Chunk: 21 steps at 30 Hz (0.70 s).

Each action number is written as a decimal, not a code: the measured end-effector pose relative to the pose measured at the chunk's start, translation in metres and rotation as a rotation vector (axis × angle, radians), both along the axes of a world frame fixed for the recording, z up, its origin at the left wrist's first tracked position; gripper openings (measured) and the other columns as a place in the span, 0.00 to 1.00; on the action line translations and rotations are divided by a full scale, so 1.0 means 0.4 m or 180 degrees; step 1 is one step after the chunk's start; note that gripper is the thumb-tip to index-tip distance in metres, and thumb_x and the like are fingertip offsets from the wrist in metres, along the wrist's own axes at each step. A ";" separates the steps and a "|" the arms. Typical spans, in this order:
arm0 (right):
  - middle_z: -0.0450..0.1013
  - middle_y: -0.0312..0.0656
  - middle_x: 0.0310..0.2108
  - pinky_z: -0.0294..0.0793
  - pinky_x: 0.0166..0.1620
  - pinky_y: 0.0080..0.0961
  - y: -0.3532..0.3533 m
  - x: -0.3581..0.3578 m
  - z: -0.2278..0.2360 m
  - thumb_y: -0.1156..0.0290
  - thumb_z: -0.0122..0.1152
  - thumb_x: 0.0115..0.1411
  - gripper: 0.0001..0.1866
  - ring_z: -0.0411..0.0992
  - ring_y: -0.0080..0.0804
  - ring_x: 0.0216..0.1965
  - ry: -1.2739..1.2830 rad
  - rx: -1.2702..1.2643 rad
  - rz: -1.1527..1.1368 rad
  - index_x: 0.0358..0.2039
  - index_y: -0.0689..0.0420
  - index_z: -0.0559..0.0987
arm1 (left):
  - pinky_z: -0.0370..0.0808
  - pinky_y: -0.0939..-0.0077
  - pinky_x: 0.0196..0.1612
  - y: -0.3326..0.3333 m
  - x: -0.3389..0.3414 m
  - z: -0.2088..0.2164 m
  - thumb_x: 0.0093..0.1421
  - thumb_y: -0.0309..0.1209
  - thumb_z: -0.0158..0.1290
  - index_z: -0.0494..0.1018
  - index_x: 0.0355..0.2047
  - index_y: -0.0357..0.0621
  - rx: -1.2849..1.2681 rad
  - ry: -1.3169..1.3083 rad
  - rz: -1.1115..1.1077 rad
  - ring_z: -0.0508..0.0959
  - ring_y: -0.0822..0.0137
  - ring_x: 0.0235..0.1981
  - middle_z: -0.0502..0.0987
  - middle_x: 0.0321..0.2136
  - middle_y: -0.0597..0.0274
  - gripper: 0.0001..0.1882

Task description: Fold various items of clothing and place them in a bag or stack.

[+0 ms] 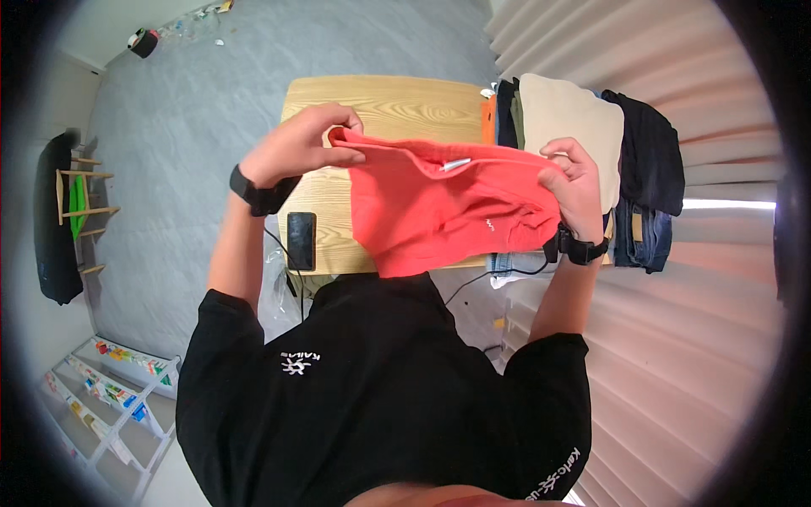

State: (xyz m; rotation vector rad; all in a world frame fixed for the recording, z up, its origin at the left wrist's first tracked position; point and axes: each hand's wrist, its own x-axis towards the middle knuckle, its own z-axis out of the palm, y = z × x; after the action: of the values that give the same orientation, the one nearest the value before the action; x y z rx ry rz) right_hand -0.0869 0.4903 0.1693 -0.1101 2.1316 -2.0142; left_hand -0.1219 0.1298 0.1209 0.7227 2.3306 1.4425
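Observation:
Coral-red shorts (439,211) hang stretched between my two hands, held up over the near part of the wooden table. Their waistband is uppermost, with a small white label inside its middle and a small white mark low on the right side. My left hand (308,144) grips the waistband's left end between thumb and fingers. At the right end, my right hand (576,188) pinches the waistband, its thumb on the cloth and some fingers hidden behind. The lower part of the shorts sags in loose creases towards my chest.
The wooden table (397,101) carries a black phone (302,241) at its near left. Folded clothes are piled at the right: a beige garment (570,127), a black one (646,148), and jeans (642,241). A cable (498,272) runs below my right wrist. Pale curtains (701,338) hang along the right.

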 end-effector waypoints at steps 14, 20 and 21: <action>0.71 0.36 0.27 0.71 0.33 0.23 0.104 0.089 0.086 0.69 0.74 0.37 0.26 0.70 0.26 0.29 0.1368 -0.1386 0.1834 0.36 0.60 0.71 | 0.69 0.74 0.35 -0.036 0.110 0.175 0.49 0.32 0.61 0.71 0.34 0.32 0.2437 -0.0204 -0.1068 0.74 0.67 0.31 0.75 0.28 0.56 0.17; 0.70 0.40 0.41 0.71 0.41 0.19 0.048 -0.273 0.055 0.70 0.63 0.51 0.24 0.69 0.23 0.41 0.1182 0.0965 0.0669 0.47 0.63 0.68 | 0.67 0.81 0.46 -0.015 -0.156 0.100 0.60 0.30 0.50 0.67 0.46 0.36 0.0722 0.0669 0.0784 0.71 0.74 0.41 0.73 0.40 0.63 0.16; 0.70 0.43 0.43 0.70 0.43 0.21 0.011 -0.349 0.016 0.69 0.63 0.52 0.24 0.69 0.26 0.42 0.1183 0.1159 0.0158 0.48 0.63 0.67 | 0.68 0.83 0.44 -0.008 -0.212 0.055 0.60 0.31 0.50 0.67 0.48 0.37 0.0433 0.1014 0.1042 0.71 0.75 0.39 0.73 0.39 0.66 0.16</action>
State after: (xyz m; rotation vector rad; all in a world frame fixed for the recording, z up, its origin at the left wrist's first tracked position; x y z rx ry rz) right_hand -0.2266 0.4949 0.1755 -0.5079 2.6514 -1.6437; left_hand -0.2067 0.1265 0.1428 0.6706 2.7150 1.7482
